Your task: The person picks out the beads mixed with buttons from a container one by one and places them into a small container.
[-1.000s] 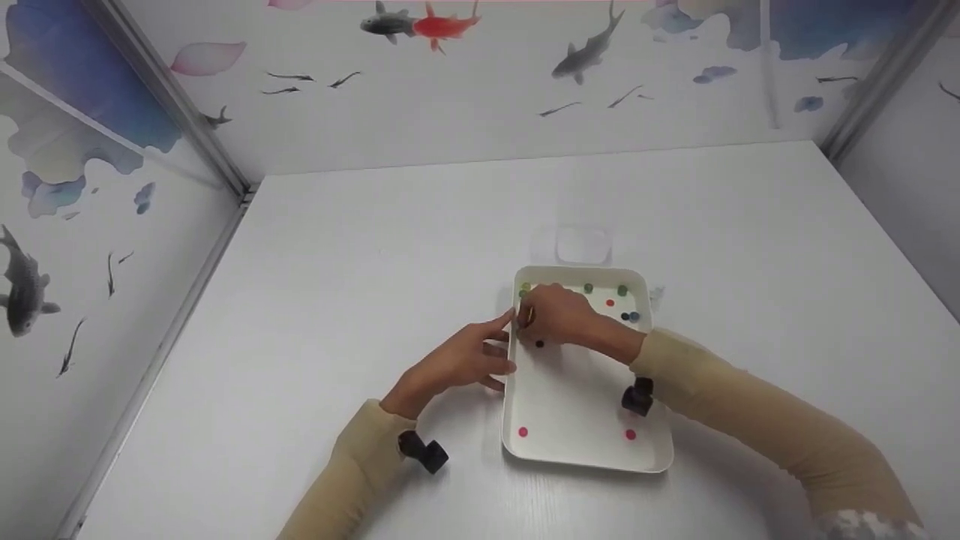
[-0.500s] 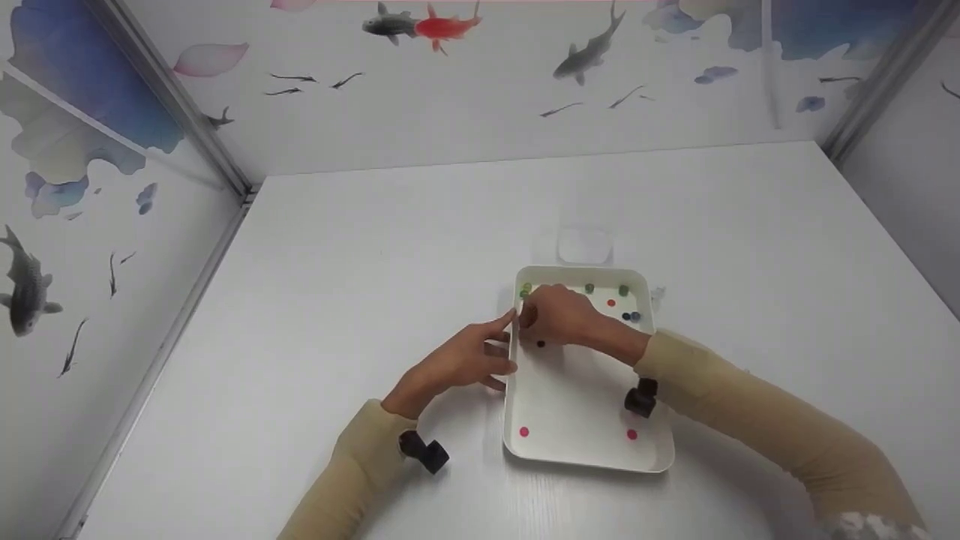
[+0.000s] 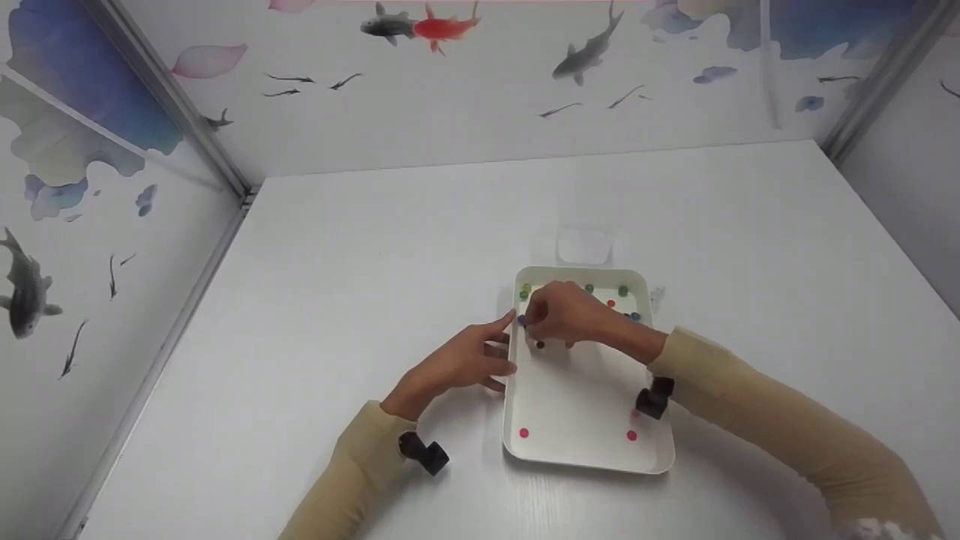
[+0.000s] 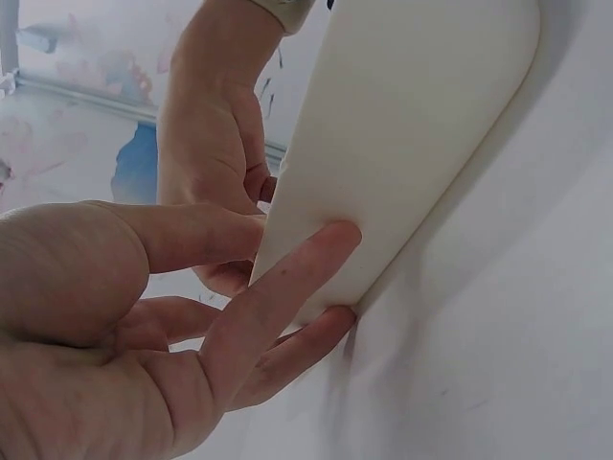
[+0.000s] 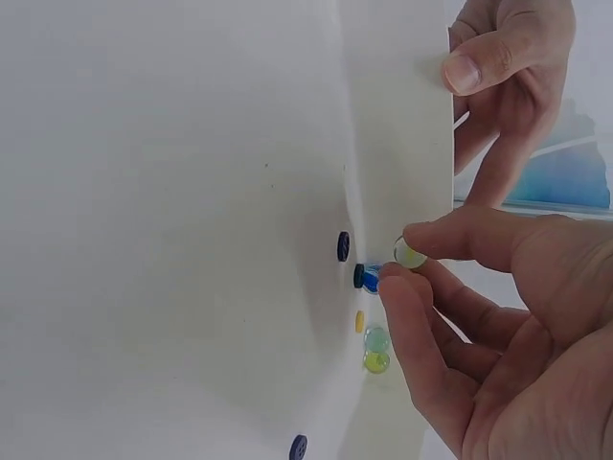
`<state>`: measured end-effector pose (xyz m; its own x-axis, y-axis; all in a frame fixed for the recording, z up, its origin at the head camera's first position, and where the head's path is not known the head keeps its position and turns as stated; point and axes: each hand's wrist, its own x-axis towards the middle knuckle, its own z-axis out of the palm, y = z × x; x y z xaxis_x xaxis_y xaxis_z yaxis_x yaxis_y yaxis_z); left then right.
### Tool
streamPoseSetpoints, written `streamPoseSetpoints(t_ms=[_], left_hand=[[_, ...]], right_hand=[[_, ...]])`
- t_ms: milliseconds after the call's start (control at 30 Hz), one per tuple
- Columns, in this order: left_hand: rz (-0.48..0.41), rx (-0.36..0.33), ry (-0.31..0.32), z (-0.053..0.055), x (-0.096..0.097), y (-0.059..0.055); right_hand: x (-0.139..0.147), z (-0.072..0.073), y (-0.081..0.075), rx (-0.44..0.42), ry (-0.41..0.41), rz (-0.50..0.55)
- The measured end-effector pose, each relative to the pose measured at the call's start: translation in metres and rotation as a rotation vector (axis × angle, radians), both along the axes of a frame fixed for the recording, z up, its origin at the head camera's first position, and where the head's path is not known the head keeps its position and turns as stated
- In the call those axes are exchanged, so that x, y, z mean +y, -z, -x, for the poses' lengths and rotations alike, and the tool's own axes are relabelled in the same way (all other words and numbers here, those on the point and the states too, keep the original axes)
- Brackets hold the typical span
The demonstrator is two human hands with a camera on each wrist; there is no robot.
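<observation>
My right hand is over the upper left of a white tray. In the right wrist view its thumb and fingertips pinch a clear marble with a yellowish tint. Close below the fingertips a blue marble lies by the tray wall, beside a dark button. Another dark blue button stands nearby. My left hand holds the tray's left side, thumb over the rim and fingers against the outer wall. The thumb's tip is hidden behind the wall in the left wrist view.
A green marble and a yellow-green marble touch along the wall, near a yellow button. Pink buttons lie at the tray's near end. Behind the tray stands a clear box; a small clear object is at its right.
My right hand has shifted slightly right and away from the tray's left wall, so the blue marble there now shows. The left hand and the tray have stayed in place.
</observation>
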<state>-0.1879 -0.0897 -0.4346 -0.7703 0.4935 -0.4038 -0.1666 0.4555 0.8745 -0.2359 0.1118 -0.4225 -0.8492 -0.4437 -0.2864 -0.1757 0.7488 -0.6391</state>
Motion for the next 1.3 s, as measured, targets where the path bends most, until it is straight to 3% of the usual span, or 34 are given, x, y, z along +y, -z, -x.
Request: streamPoseSetpoints(t_ms=[533, 967, 1300], left_hand=[[-0.013, -0.016, 0.009, 0.002, -0.002, 0.003], [0.015, -0.015, -0.004, 0.002, -0.001, 0.003], [-0.001, -0.022, -0.011, 0.002, -0.001, 0.004]], right_hand=[[0.019, 0.001, -0.022, -0.025, 0.051, 0.094], [0.03, 0.004, -0.035, -0.059, 0.102, 0.1], [0.042, 0.011, -0.04, -0.03, 0.116, 0.149]])
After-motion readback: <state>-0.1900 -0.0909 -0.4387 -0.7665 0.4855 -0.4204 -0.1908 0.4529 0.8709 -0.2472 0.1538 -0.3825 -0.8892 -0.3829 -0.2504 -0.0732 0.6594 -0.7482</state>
